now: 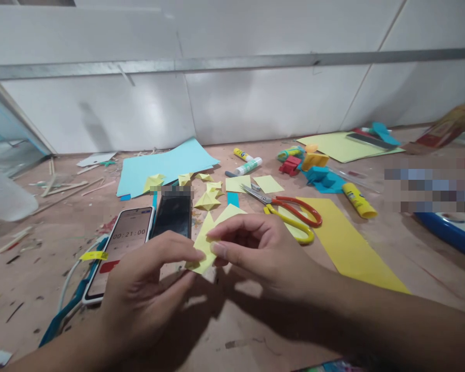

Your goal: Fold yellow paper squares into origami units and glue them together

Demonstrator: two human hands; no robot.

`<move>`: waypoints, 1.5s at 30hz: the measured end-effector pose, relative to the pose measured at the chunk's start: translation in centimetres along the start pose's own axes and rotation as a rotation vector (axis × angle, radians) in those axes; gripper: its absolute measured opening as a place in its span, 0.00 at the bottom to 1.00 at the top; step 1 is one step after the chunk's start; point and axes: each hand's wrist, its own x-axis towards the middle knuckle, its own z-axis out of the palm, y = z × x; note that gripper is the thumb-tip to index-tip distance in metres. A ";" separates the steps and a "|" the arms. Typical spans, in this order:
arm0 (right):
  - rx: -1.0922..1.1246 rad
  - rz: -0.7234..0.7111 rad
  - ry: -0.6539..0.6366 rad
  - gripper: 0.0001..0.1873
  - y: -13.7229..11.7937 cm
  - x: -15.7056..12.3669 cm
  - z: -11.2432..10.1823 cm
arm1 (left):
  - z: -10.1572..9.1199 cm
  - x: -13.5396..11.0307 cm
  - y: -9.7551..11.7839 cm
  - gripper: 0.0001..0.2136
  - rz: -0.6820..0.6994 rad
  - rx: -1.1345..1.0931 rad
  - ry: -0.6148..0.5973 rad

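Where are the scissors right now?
Head view, just right of centre: the scissors lie just beyond the right hand, tips near two pale yellow squares, red handle at the large yellow sheet.

Scissors (273,201) lie right of the folded paper (202,243), two phones (128,232) left.

Pinches paper (202,236) between left hand (149,284) and right hand (269,250), with phone (128,235) to the left, scissors (272,201) right, blue sheet (158,164) far left.
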 end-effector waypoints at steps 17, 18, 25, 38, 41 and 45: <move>-0.459 -0.356 0.046 0.03 0.1 -0.2 -0.2 | 0.5 0.4 0.6 0.10 -0.330 -0.171 0.114; -0.409 -0.290 0.072 0.04 0.1 -0.1 -0.1 | 0.7 0.5 0.6 0.10 -0.358 -0.200 0.136; -0.106 -0.107 0.107 0.16 0.3 0.6 -0.3 | 1.1 1.2 0.9 0.09 -0.527 -0.316 0.183; -0.063 -0.109 0.076 0.12 0.0 0.3 -0.2 | 1.5 1.5 1.4 0.08 -0.891 -0.619 0.120; -0.038 -0.099 0.050 0.13 0.3 0.6 -0.4 | 1.5 1.6 1.1 0.08 -0.896 -0.637 0.113; -0.157 -0.139 0.064 0.16 0.7 0.7 -0.3 | 1.8 1.2 1.0 0.08 -0.948 -0.688 0.124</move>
